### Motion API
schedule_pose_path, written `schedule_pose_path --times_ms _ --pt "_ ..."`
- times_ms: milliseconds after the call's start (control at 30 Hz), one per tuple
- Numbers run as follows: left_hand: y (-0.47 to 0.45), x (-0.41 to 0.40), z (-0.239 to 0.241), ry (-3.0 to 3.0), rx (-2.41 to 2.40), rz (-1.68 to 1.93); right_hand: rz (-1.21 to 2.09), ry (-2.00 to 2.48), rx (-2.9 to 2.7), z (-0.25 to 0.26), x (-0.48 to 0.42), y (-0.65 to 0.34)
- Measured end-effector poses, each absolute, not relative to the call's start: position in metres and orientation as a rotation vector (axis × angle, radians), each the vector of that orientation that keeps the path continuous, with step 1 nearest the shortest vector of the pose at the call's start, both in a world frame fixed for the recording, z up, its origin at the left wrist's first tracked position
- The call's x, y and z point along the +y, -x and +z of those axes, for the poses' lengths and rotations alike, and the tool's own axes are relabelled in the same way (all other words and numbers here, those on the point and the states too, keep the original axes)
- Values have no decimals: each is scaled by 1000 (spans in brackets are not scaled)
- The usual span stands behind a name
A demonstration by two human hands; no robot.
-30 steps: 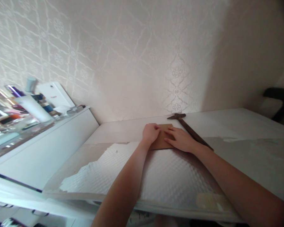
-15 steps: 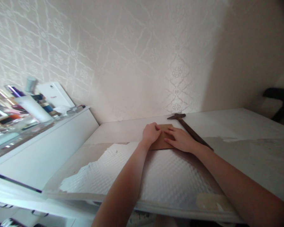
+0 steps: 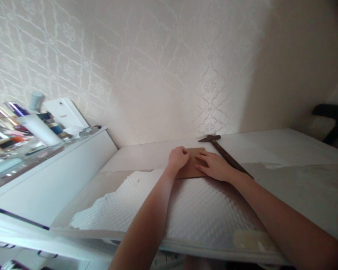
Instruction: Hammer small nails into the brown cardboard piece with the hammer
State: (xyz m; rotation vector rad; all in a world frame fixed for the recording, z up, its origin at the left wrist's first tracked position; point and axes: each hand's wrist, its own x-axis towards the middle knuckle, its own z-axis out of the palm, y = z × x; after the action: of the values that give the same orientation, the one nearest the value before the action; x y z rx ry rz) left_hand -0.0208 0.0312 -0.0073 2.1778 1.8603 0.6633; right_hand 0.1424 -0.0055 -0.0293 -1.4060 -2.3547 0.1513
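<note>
Lying on the counter (image 3: 273, 146), a brown cardboard piece (image 3: 192, 171) was partly covered from both sides. Its left side was overlapped by the left hand (image 3: 177, 159), fingers curled; whether anything was gripped there could not be told. Its right side was touched by the right hand (image 3: 216, 167), fingers loosely spread, unclenched. Near edge was bordered by a dimpled white sheet (image 3: 198, 210). Just beyond the right hand, a hammer (image 3: 227, 157) was noted, head toward the patterned wall (image 3: 157, 75). Farther left, assorted containers (image 3: 41, 129) were crowded on a white cabinet (image 3: 56, 182).
</note>
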Motion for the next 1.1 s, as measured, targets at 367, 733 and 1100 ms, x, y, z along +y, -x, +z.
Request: schedule_pose_path --times_ms 367,733,1100 --pt "22 34 -8 -2143 1832 663 147 1398 -2377 -26 -7 -143" --pt "17 24 2 -2162 1878 715 41 1464 -2277 -20 -8 -146" --pt "-25 -53 31 -2632 1670 -101 39 2371 -1795 5 -22 -178"
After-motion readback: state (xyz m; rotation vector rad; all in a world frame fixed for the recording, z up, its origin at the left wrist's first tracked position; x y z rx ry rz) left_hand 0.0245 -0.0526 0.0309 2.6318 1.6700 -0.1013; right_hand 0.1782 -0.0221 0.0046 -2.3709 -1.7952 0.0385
